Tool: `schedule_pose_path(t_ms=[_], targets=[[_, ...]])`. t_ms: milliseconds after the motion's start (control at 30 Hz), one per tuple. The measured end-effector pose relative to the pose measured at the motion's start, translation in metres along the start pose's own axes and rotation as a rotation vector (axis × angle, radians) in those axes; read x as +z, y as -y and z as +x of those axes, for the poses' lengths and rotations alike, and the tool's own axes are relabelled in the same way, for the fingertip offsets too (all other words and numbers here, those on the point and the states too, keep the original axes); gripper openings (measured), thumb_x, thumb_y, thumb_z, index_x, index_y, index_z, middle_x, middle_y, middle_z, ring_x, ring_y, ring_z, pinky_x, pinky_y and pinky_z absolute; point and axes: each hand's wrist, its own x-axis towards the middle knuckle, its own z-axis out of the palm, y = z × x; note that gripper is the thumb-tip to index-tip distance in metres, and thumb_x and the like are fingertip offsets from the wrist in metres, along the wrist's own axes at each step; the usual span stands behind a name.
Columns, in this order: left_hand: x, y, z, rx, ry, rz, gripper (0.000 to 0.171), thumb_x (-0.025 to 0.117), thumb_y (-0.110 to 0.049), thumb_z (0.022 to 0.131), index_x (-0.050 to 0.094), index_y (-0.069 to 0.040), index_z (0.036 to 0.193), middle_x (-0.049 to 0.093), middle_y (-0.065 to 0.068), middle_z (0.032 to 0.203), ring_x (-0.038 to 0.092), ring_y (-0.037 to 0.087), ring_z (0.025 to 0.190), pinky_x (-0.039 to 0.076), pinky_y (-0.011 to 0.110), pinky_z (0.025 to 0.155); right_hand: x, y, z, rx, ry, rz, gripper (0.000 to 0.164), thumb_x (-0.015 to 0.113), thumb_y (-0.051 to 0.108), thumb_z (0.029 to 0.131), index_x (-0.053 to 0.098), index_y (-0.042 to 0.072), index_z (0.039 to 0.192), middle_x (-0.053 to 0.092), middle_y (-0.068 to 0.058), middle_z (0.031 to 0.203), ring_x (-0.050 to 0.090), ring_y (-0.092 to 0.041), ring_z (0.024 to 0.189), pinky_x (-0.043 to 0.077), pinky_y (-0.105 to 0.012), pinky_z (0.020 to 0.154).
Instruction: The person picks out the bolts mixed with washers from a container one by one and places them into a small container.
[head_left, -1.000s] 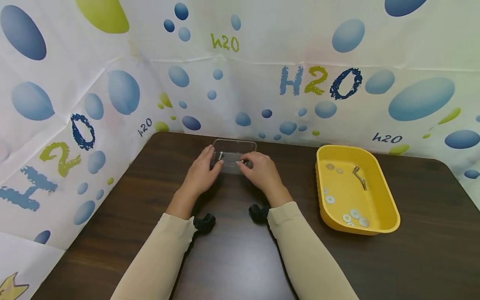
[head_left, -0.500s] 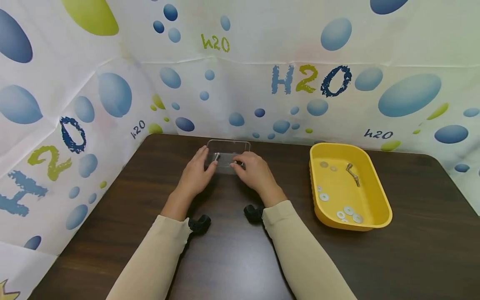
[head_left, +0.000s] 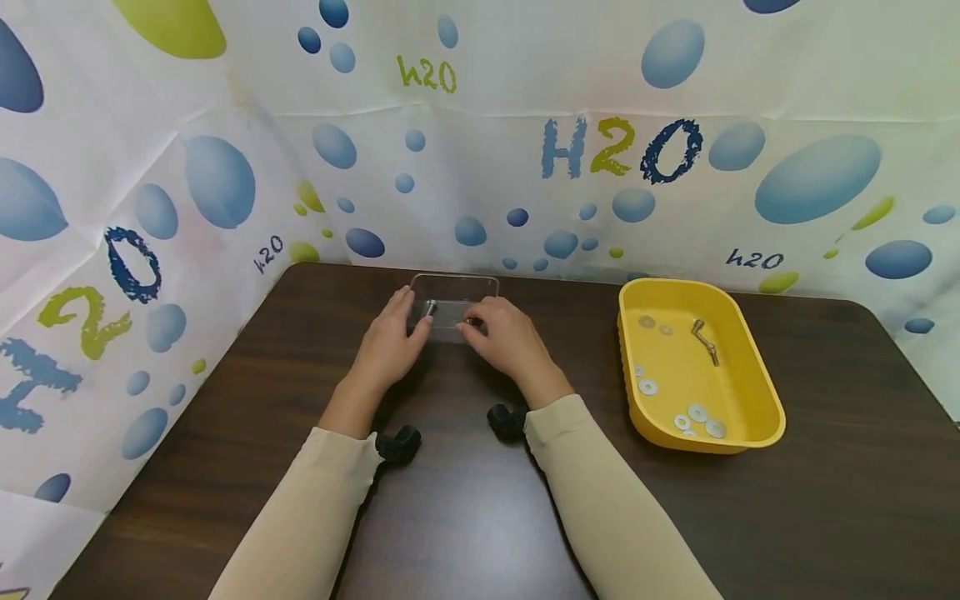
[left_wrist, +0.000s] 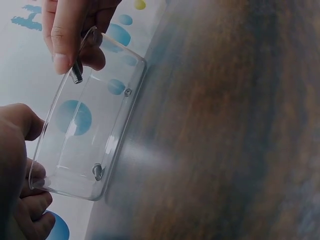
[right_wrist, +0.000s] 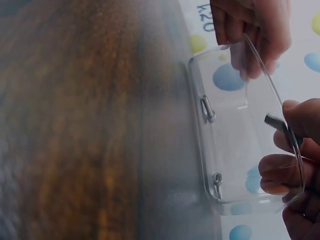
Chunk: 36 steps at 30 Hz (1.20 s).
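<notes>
A clear plastic box (head_left: 457,287) stands near the table's back edge, between both hands. My left hand (head_left: 388,337) holds its left end, fingers along the side and thumb at the front corner. With thumb and fingers, my right hand (head_left: 506,337) pinches a dark threaded bolt (right_wrist: 276,121) at the box's front rim. The bolt's threaded end points into the box in both wrist views; its other end is hidden by the fingers. Inside the box lie two small metal pieces: a bolt (right_wrist: 207,109) toward the left end and a second shiny piece (right_wrist: 217,184) toward the right.
To the right stands a yellow tray (head_left: 750,358) holding several flat washers (head_left: 715,428) and metal bolts (head_left: 705,342). A white wall sheet with printed drops (head_left: 360,200) rises behind the dark wooden table (head_left: 480,517). A black strap mount sits at each wrist.
The head view has shifted a little, moving the whole scene left in the frame. Both hands stay at the box, and the right hand still pinches the bolt.
</notes>
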Motion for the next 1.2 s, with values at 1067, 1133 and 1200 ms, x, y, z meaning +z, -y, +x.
schedule_pose_path(t_ms=[1067,1133,1200], targets=[[0.002,-0.001,0.001,0.013,0.013,0.004,0.066,0.046,-0.038,0.103,0.027,0.001,0.154,0.020,0.015,0.163,0.021,0.034,0.150,0.024,0.055,0.118,-0.022,0.010,-0.013,-0.056,-0.014,0.008,0.027,0.062,0.029,0.098,0.073,0.012,0.116,0.069,-0.002,0.113,0.062,-0.019,0.109,0.051,-0.037,0.098],[0.002,0.000,0.000,0.009,0.013,0.002,0.066,0.046,-0.038,0.103,0.027,0.001,0.154,0.020,0.015,0.163,0.021,0.034,0.150,0.024,0.055,0.118,-0.032,0.015,-0.015,-0.063,-0.017,0.015,0.027,0.061,0.030,0.098,0.073,0.013,0.116,0.069,-0.002,0.113,0.062,-0.019,0.108,0.051,-0.037,0.097],[0.002,0.000,0.000,0.009,0.007,-0.001,0.066,0.046,-0.037,0.103,0.028,0.001,0.154,0.021,0.015,0.163,0.021,0.034,0.150,0.024,0.055,0.118,-0.045,0.020,-0.019,-0.077,-0.037,0.027,0.027,0.061,0.030,0.098,0.073,0.013,0.115,0.069,-0.001,0.112,0.063,-0.018,0.106,0.052,-0.036,0.096]])
